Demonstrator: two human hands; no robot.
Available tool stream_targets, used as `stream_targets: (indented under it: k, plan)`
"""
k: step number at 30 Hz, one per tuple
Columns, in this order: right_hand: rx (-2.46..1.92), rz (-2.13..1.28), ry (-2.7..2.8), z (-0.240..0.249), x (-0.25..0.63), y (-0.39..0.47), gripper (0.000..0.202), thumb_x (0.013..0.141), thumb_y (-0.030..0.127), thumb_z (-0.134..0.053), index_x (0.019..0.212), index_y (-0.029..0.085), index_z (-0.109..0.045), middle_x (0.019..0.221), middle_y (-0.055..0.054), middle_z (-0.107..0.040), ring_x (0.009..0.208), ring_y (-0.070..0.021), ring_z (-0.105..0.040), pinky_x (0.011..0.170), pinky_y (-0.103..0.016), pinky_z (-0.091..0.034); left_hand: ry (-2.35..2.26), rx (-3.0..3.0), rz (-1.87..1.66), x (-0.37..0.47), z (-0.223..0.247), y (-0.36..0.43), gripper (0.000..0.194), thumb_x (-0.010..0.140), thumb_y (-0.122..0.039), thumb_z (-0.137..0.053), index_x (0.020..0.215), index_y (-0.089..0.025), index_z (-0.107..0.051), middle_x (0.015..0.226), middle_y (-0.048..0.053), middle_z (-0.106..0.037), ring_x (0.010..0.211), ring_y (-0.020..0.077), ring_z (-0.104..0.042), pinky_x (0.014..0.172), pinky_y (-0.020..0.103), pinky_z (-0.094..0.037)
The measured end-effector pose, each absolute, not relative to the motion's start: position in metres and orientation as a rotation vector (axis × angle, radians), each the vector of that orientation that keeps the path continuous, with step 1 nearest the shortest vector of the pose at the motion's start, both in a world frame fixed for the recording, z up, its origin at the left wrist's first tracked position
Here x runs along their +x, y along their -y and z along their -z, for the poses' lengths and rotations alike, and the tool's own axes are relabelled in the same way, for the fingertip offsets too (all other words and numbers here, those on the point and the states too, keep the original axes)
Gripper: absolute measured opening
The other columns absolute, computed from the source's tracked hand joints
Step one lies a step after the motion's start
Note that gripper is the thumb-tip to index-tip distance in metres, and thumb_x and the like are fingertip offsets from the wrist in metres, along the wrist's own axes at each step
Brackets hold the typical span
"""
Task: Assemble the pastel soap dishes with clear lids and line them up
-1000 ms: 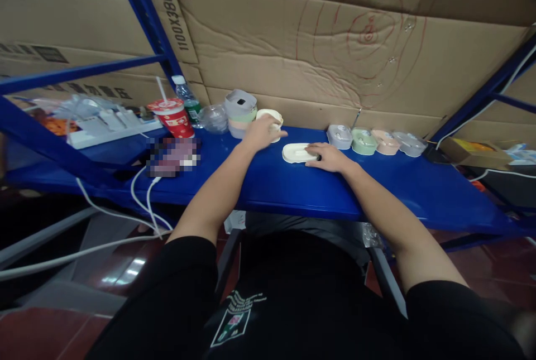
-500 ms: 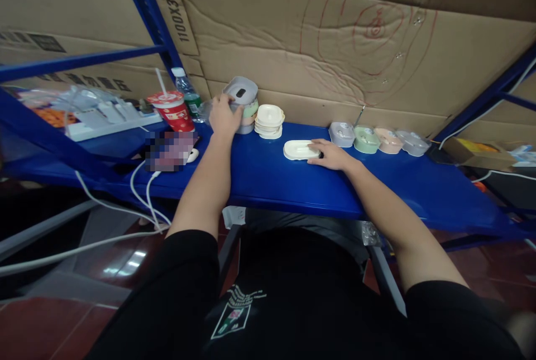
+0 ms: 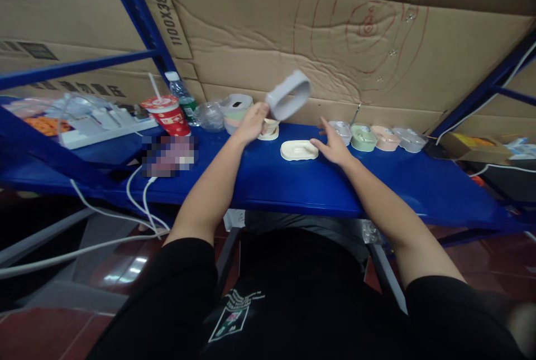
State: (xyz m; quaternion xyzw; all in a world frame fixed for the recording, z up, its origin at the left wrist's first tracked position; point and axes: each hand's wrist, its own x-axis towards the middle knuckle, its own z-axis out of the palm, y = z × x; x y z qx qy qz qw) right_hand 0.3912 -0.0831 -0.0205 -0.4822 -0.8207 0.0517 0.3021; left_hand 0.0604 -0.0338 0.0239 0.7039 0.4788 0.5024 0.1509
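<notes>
**Up off the stack with a grey band**

Was reaching, half a second ago, for the coloured stack (image 3: 235,108) at ten o'clock from the cream tray (image 3: 299,150); now holding a grey band (image 3: 290,89) aloft and tilted, at about twelve o'clock, clamped by one end in the left grip (image 3: 253,121). Has raised the right grip (image 3: 336,147) too, at three o'clock, fingers spread and pinching nothing. Cannot tell, given the blur, whether touching the tray's edge with the thumb. Lying on the bench (image 3: 301,187) as before: the tray, with small cream dishes (image 3: 269,134) at ten o'clock. Probably means bringing a second part into play, with the right grip free to help.
</notes>
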Motion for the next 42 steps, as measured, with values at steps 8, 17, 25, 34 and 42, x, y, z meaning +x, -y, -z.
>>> stream_targets:
  k: [8, 17, 25, 34, 42]
  plan:
    - [-1.352, -0.188, 1.966, 0.015, 0.389, 0.086, 0.08, 0.11, 0.073, -0.03, 0.164, 0.015, -0.044, 0.132, -0.02, -0.076, 0.107, -0.0333, -0.077, 0.098, -0.048, -0.06, -0.978, 1.838, -0.815, 0.111, -0.012, 0.066, 0.08, 0.108, -0.083, -0.024, 0.126, -0.016, -0.064, 0.087, 0.014, -0.078, 0.051, 0.0143, -0.059, 0.051, 0.029, -0.035]
    - [-1.661, -0.232, 1.862, 0.011, 0.383, 0.089, 0.057, 0.11, 0.066, -0.039, 0.094, 0.02, -0.069, 0.089, -0.014, -0.079, 0.091, -0.0307, -0.075, 0.083, -0.039, -0.055, -1.138, 1.841, -0.868, 0.112, -0.01, 0.061, 0.068, 0.104, -0.08, -0.049, 0.128, -0.017, -0.058, 0.075, 0.009, -0.076, 0.045, 0.0128, -0.055, 0.049, 0.027, -0.034]
    - [-1.888, -0.157, 2.054, 0.013, 0.38, 0.089, 0.061, 0.112, 0.059, -0.036, 0.086, 0.021, -0.075, 0.104, -0.014, -0.083, 0.103, -0.0317, -0.075, 0.075, -0.035, -0.049, -1.214, 2.033, -0.468, 0.105, 0.009, 0.049, 0.044, 0.103, -0.052, -0.056, 0.124, -0.015, -0.068, 0.066, 0.008, -0.075, 0.047, 0.0213, -0.061, 0.053, 0.034, -0.04]
    - [-1.96, -0.173, 2.164, 0.015, 0.378, 0.086, 0.056, 0.112, 0.053, -0.04, 0.097, 0.022, -0.084, 0.112, -0.012, -0.085, 0.109, -0.032, -0.077, 0.076, -0.034, -0.049, -1.3, 2.175, -0.32, 0.106, 0.015, 0.046, 0.04, 0.098, -0.051, -0.057, 0.072, -0.022, -0.065, 0.062, 0.009, -0.074, 0.05, 0.0184, -0.059, 0.059, 0.033, -0.045]
    - [-1.933, -0.124, 2.182, 0.018, 0.383, 0.085, 0.078, 0.112, 0.071, -0.026, 0.095, 0.02, -0.083, 0.112, -0.016, -0.085, 0.107, -0.0331, -0.077, 0.075, -0.034, -0.05, -1.598, 2.187, -1.372, 0.053, -0.027, 0.044, 0.03, 0.103, -0.04, -0.06, 0.112, -0.019, -0.08, 0.101, 0.01, -0.08, 0.1, 0.0262, -0.074, 0.095, 0.037, -0.055]
